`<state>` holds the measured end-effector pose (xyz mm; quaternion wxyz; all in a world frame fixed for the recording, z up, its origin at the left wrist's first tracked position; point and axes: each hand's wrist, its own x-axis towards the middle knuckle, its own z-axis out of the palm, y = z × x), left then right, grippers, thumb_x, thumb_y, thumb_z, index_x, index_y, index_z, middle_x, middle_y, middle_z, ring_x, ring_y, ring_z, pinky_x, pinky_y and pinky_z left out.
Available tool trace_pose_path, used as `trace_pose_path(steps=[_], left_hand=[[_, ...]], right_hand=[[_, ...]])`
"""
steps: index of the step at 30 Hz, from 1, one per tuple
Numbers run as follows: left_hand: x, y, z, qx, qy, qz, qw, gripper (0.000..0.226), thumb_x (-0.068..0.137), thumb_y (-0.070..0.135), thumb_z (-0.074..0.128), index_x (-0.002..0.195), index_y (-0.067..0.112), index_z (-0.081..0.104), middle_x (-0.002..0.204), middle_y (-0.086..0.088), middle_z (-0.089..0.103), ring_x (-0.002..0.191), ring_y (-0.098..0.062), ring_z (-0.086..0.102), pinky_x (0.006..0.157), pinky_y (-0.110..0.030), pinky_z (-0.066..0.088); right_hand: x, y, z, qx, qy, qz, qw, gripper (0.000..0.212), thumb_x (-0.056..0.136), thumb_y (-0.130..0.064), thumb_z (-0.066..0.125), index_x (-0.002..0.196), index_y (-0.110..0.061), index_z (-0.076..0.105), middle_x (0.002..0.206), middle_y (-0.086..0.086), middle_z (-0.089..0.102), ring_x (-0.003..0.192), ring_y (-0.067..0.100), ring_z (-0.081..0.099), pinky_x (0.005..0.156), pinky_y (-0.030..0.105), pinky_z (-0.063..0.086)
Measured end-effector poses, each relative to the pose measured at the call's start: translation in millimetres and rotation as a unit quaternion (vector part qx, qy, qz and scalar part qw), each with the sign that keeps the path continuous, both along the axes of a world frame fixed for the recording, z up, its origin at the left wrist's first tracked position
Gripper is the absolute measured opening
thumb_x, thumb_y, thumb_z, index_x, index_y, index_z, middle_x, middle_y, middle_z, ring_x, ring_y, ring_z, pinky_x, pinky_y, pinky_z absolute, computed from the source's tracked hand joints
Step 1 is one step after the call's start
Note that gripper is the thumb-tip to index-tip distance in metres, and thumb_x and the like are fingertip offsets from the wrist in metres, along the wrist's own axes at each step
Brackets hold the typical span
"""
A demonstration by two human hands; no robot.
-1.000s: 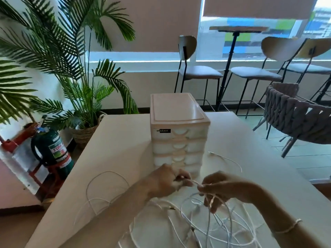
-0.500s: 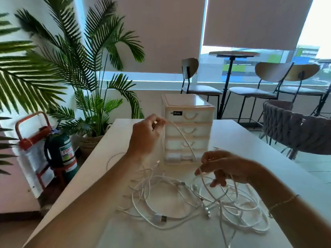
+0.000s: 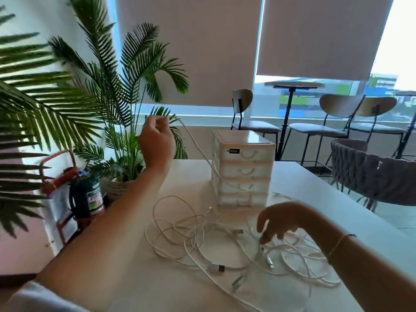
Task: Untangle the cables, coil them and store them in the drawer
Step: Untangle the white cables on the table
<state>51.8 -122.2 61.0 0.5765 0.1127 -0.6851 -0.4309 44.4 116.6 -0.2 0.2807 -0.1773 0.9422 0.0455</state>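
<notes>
A tangle of white cables (image 3: 202,239) lies on the white table (image 3: 315,199) in front of a small white drawer unit (image 3: 244,170) whose drawers are all closed. My left hand (image 3: 156,140) is raised high at the left and pinches one white cable (image 3: 193,145), which runs taut from it down past the drawer unit into the pile. My right hand (image 3: 279,221) hovers low over the right part of the tangle, fingers curled down onto the cables there.
A palm plant (image 3: 96,86) and a fire extinguisher (image 3: 87,197) stand left of the table. A woven chair (image 3: 371,174) sits at the right edge. Stools (image 3: 247,109) and a tall round table (image 3: 292,86) line the window behind.
My left hand has lifted up and to the left, drawing one cable out of the tangle. My right hand stays down on the pile. The camera has tilted upward.
</notes>
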Motion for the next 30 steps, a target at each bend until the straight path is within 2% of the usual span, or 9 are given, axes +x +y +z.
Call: trace_pose_path(steps=[3,7,10,12,15,18,20,25,30], left_hand=[[6,-15,10,0.043,0.036,0.046,0.997,0.028,0.096,0.022,0.048,0.108,0.0,0.06,0.107,-0.015,0.066,0.096,-0.027,0.059,0.064,-0.014,0.028],[10,-26,12,0.075,0.08,0.065,0.992,0.026,0.095,0.022,0.049,0.107,0.002,0.061,0.106,-0.011,0.067,0.09,-0.018,0.059,0.066,-0.013,0.035],[8,-30,6,0.093,0.089,0.071,0.989,0.026,0.094,0.022,0.05,0.105,0.002,0.062,0.103,-0.01,0.067,0.088,-0.018,0.06,0.065,-0.016,0.035],[9,-32,2,0.104,0.083,0.077,0.988,0.027,0.094,0.022,0.049,0.104,0.001,0.062,0.102,-0.01,0.067,0.088,-0.021,0.06,0.063,-0.02,0.035],[12,-33,-6,0.085,0.057,0.059,0.993,0.027,0.095,0.024,0.048,0.104,0.002,0.061,0.093,-0.004,0.064,0.076,-0.016,0.055,0.058,-0.018,0.036],[13,-24,-17,0.018,-0.012,-0.002,1.0,0.026,0.095,0.025,0.05,0.101,0.002,0.062,0.077,0.003,0.057,0.062,-0.011,0.047,0.047,-0.008,0.035],[14,-10,-26,-0.003,-0.049,-0.038,0.998,0.025,0.094,0.024,0.051,0.101,0.002,0.062,0.075,0.003,0.056,0.058,-0.006,0.045,0.048,-0.003,0.035],[19,39,-52,-0.063,-0.214,-0.254,0.941,0.016,0.09,0.024,0.058,0.102,0.015,0.061,0.083,-0.001,0.065,0.063,-0.004,0.051,0.058,-0.016,0.039],[12,95,-85,-0.151,-0.397,-0.414,0.805,0.072,0.079,0.034,0.072,0.138,0.015,0.036,0.084,-0.001,0.061,0.075,-0.01,0.058,0.066,-0.015,0.044]], right_hand=[[-19,24,-15,-0.036,0.089,-0.062,0.993,0.068,0.083,-0.037,0.066,0.14,-0.016,0.036,0.134,0.004,0.05,0.118,0.021,0.052,0.076,0.016,0.044],[-42,53,-21,-0.169,0.228,-0.165,0.944,0.081,0.077,-0.033,0.073,0.143,-0.013,0.029,0.142,0.012,0.042,0.126,0.026,0.043,0.103,0.03,0.036],[-51,63,-17,-0.159,0.319,-0.202,0.912,0.095,0.075,-0.035,0.074,0.147,-0.009,0.016,0.149,0.02,0.027,0.135,0.034,0.029,0.112,0.038,0.027],[-54,68,-13,-0.152,0.384,-0.209,0.886,0.092,0.078,-0.038,0.071,0.146,-0.01,0.016,0.148,0.024,0.023,0.134,0.04,0.028,0.111,0.045,0.026],[-54,70,5,-0.263,0.467,-0.189,0.823,0.059,0.089,-0.033,0.057,0.137,-0.005,0.036,0.119,0.025,0.056,0.105,0.039,0.058,0.089,0.045,0.049],[-43,60,40,-0.449,0.309,-0.241,0.803,0.042,0.095,-0.041,0.044,0.118,-0.008,0.057,0.075,0.012,0.067,0.042,0.016,0.059,0.038,0.022,0.044],[-37,49,56,-0.529,0.23,-0.252,0.777,0.048,0.094,-0.044,0.041,0.104,-0.003,0.064,0.061,0.01,0.059,0.024,0.007,0.038,0.029,0.013,0.026],[-16,19,76,-0.617,0.136,-0.202,0.748,0.052,0.095,-0.049,0.033,0.079,-0.014,0.067,0.045,0.001,0.039,0.028,0.005,0.024,0.032,0.012,0.018],[3,-8,81,-0.695,-0.026,-0.174,0.697,0.056,0.096,-0.049,0.027,0.089,-0.01,0.067,0.04,-0.003,0.038,0.03,0.007,0.025,0.034,0.012,0.02]])
